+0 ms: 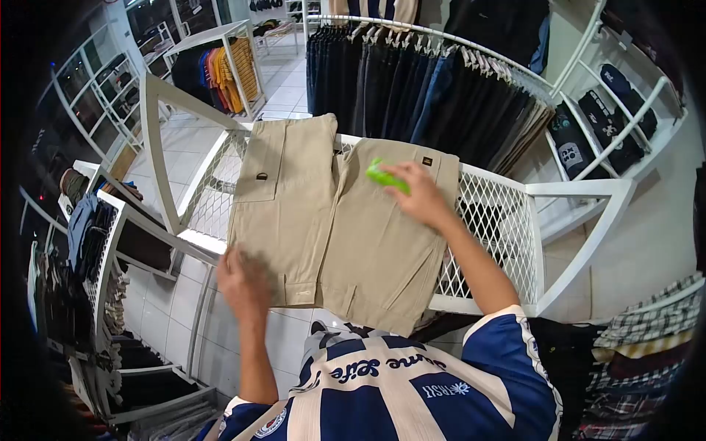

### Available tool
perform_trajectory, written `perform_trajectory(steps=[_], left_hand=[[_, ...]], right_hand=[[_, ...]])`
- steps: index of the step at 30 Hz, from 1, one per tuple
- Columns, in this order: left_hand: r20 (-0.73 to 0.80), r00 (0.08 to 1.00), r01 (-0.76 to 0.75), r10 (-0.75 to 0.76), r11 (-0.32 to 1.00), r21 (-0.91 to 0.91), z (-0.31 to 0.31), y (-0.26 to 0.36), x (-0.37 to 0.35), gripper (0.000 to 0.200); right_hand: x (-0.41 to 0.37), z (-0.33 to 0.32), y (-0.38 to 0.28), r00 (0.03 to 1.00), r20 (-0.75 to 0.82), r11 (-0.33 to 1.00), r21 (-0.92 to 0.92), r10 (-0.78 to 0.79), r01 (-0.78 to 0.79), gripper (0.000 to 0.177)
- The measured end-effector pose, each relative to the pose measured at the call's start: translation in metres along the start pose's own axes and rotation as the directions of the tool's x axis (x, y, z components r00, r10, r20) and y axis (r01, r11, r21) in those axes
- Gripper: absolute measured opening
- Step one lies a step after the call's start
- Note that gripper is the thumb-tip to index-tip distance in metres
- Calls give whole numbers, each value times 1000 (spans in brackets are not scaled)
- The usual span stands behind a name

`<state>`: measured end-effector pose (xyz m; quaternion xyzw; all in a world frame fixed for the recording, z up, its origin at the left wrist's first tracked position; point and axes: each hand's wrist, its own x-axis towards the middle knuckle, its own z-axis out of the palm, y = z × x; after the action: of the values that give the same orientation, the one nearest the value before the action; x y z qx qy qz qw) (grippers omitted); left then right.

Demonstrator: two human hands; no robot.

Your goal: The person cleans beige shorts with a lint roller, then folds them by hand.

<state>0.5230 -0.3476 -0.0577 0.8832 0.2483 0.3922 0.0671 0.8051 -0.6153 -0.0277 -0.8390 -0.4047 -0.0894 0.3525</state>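
Note:
A pair of beige cargo shorts (382, 242) lies spread out on a white mesh-topped stand (500, 213), its waistband toward me and its legs pointing away. My right hand (425, 197) is closed around a small bright green handheld object (386, 176), blurred by motion, over the upper part of the right leg near a pocket with a dark label. At the left edge of the shorts, close to the waistband, is my left hand (244, 283). Its fingers are bent and smeared by motion, overlapping the fabric's edge.
Behind the stand, a curved rail (441, 33) carries dark trousers on clip hangers. Folded dark garments sit on a wall shelf (581, 140) at the right. Checked shirts (647, 353) hang at lower right. Another clothes rack (110, 242) stands at the left.

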Motion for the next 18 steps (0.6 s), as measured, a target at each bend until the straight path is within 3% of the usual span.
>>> perform_trajectory(steps=[1, 4, 5, 6, 7, 8, 9, 11, 13, 14, 16, 18], left_hand=[[136, 991, 2, 17, 991, -133, -3, 23, -1, 32], [269, 938, -85, 220, 895, -438, -5, 83, -8, 23], [289, 907, -111, 306, 836, -537, -1, 94, -11, 21], [289, 909, -106, 298, 839, -533, 2, 99, -13, 21], [286, 905, -145, 315, 860, -489, 5, 104, -17, 22], [283, 900, -184, 331, 878, -443, 7, 106, -20, 23], [282, 903, -180, 324, 881, -437, 7, 105, -21, 23], [261, 915, -156, 308, 866, -475, 10, 102, -25, 25], [274, 918, -133, 286, 874, -467, 9, 105, -28, 24], [265, 921, -137, 285, 875, -465, 9, 106, -27, 24], [269, 920, -135, 286, 874, -467, 9, 106, -27, 24], [271, 915, -145, 300, 869, -473, 9, 105, -26, 23]], right_hand=[[2, 9, -7, 995, 70, 997, 9, -75, 75, 45], [16, 21, 13, 970, 165, 984, 27, -177, 175, 40], [26, 16, 35, 986, 67, 986, -49, -153, 157, 38], [37, 4, 67, 991, -30, 984, -122, -131, 126, 36], [46, -10, 95, 986, -155, 888, -441, 63, -126, 32], [52, -14, 144, 924, -342, 768, -541, 172, -343, 35], [48, -29, 147, 876, -449, 770, -490, 178, -408, 38], [40, -32, 131, 902, -426, 908, -347, 70, -234, 43], [14, -27, 68, 983, -180, 985, -174, -34, 2, 43], [0, -21, 53, 984, -175, 985, -175, -33, 2, 43], [-18, -16, 37, 993, 77, 996, 0, -85, 85, 41], [-7, -29, 107, 984, -136, 966, -247, -114, 78, 41]])
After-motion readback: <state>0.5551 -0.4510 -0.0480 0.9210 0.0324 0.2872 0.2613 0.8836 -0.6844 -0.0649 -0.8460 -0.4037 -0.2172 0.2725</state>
